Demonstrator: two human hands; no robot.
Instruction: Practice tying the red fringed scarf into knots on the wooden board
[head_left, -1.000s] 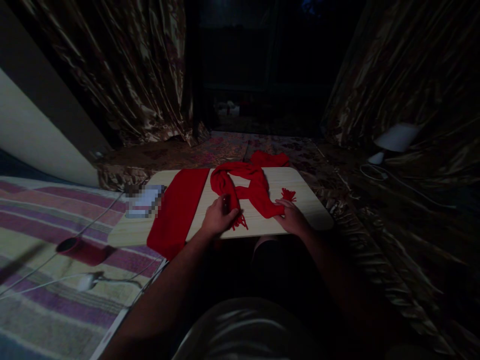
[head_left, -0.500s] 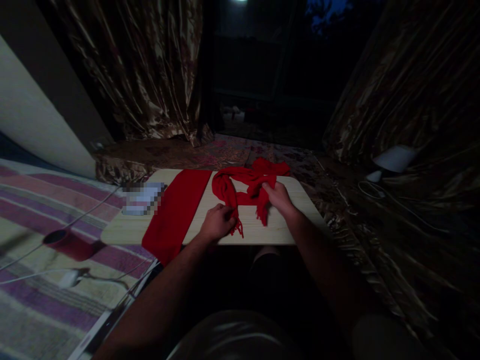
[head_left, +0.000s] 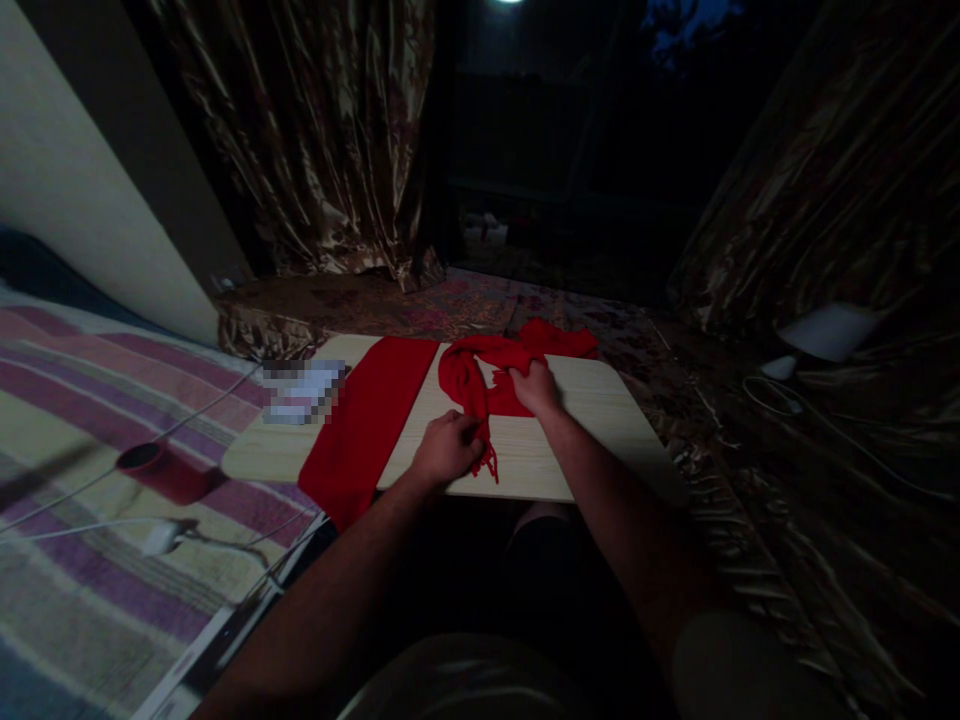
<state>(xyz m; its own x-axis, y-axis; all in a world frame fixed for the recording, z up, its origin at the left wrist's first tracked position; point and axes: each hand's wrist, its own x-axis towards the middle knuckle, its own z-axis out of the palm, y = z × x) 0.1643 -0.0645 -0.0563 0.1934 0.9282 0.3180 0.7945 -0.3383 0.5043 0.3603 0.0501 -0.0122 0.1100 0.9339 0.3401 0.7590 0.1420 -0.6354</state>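
A red fringed scarf (head_left: 487, 362) lies bunched on a pale wooden board (head_left: 592, 415) in front of me. My left hand (head_left: 448, 449) is closed on the scarf's near end, where the fringe hangs at the board's front edge. My right hand (head_left: 534, 385) is closed on a fold of the same scarf near the middle of the board. A second red cloth (head_left: 371, 420), folded flat, lies on the left part of the board and hangs over its front edge.
A small blurred packet (head_left: 302, 391) lies at the board's left end. On the striped bedding (head_left: 90, 430) at left are a red cup (head_left: 161, 470) on its side and white cables (head_left: 161, 537). Shiny brown curtains (head_left: 322, 150) hang behind. A white lamp (head_left: 825, 335) stands at right.
My right hand has carried its end of the scarf from the board's right front up and left toward the middle, folding the scarf over itself. My left hand has kept its hold.
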